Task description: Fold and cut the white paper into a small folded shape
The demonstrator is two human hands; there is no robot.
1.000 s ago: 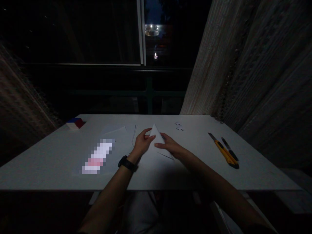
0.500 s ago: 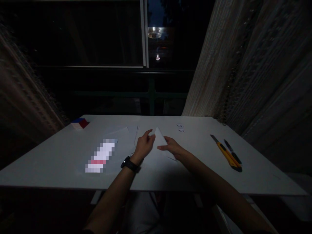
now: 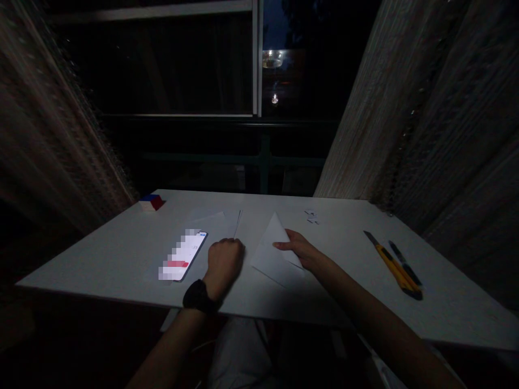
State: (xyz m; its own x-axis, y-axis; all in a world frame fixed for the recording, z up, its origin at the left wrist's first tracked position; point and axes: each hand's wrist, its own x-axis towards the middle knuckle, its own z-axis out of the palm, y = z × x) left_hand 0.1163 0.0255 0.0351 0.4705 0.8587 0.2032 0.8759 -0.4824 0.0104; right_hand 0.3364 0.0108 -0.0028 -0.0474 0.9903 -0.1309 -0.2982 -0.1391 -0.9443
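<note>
My right hand (image 3: 300, 248) grips the right edge of a folded sheet of white paper (image 3: 271, 254), thumb on top and fingers behind. The paper comes to a point at its far end and widens toward me. To its left, apart from it, my left hand (image 3: 226, 263) is closed in a fist, low over the table by the loose paper sheets (image 3: 211, 217). Its fingertips are curled under and out of sight; nothing shows in it. A black watch (image 3: 198, 296) is on that wrist. A lit phone (image 3: 188, 254) lies left of the fist.
On the white table (image 3: 101, 254), a yellow box cutter (image 3: 393, 267) with its blade out lies beside a dark marker (image 3: 404, 262) at the right. Small marked paper scraps (image 3: 311, 216) are at the back. A coloured puzzle cube (image 3: 151, 202) stands at the far left.
My left hand has let go of the folded paper and moved left and toward me, closing into a fist. My right hand still holds the paper. The view has shifted slightly.
</note>
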